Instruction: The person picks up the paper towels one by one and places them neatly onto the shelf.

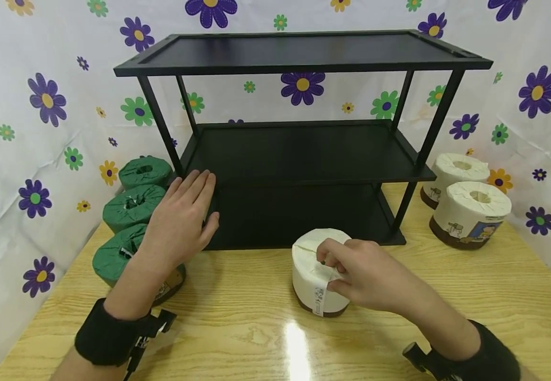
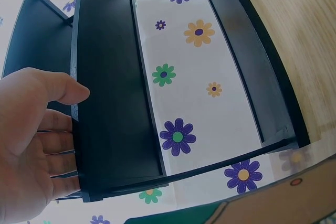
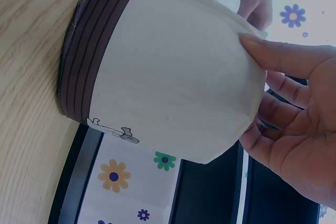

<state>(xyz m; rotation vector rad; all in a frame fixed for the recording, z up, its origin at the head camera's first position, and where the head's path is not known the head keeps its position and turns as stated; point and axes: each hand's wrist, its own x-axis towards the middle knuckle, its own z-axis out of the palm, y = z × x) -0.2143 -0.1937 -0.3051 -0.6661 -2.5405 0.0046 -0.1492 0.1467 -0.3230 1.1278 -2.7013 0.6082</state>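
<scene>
My right hand (image 1: 368, 272) grips a cream paper-wrapped toilet roll (image 1: 304, 270) by its top, over the wooden table in front of a black shelf. In the right wrist view the thumb (image 3: 283, 56) lies on the wrapper (image 3: 173, 72), with the curled fingers at its top edge. My left hand (image 1: 175, 222) rests at the left front of the shelf's middle board (image 1: 294, 153), fingers straight and thumb apart. In the left wrist view, that board's front edge hides the fingertips of the left hand (image 2: 37, 140). Beside the left hand are green-topped toilet rolls (image 1: 132, 206).
The black three-tier shelf (image 1: 304, 50) stands at the back of the wooden table (image 1: 237, 328). Two more cream toilet rolls (image 1: 470, 217) stand to its right. A white cloth (image 1: 4, 159) with printed flowers hangs behind and at the sides.
</scene>
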